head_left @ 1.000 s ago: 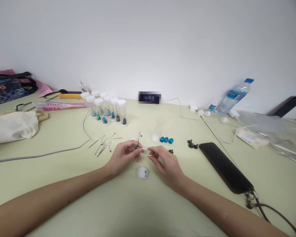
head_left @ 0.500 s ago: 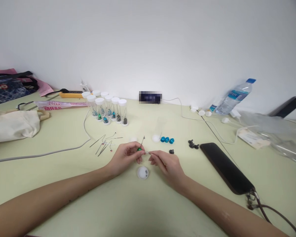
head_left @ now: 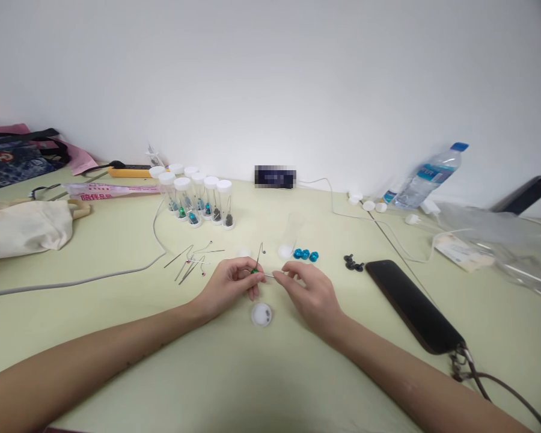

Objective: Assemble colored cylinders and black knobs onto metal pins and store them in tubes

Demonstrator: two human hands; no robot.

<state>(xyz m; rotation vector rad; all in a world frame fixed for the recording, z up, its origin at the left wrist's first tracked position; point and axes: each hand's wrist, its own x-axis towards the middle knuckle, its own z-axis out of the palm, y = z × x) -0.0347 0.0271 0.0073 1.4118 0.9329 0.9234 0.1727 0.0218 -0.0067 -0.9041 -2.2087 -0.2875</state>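
In my left hand [head_left: 235, 281], between thumb and fingers, is a small green metallic part [head_left: 255, 271]. From it a thin bent wire [head_left: 258, 255] rises, with a small dark tip at its end. My right hand [head_left: 309, 291] pinches the end of a thin metal rod [head_left: 269, 276] that runs sideways to the green part; where they meet is hidden by my left fingertips. Just below the hands lies a white round cap [head_left: 261, 314] with a few tiny dark pieces in it. Beyond my right hand are several blue metallic parts [head_left: 305, 255].
Capped clear tubes [head_left: 224, 204] stand at the back left. Loose bent metal rods [head_left: 189, 264] lie left of my hands. Black parts [head_left: 352, 263] and a phone [head_left: 412, 307] are on the right. A clear tube [head_left: 293, 231] stands behind, and a water bottle [head_left: 430, 177] leans against the wall.
My right hand has shifted up slightly and its fingers sit differently on the rod. It now covers a black part that showed beside it. My left hand has tilted the wire slightly.
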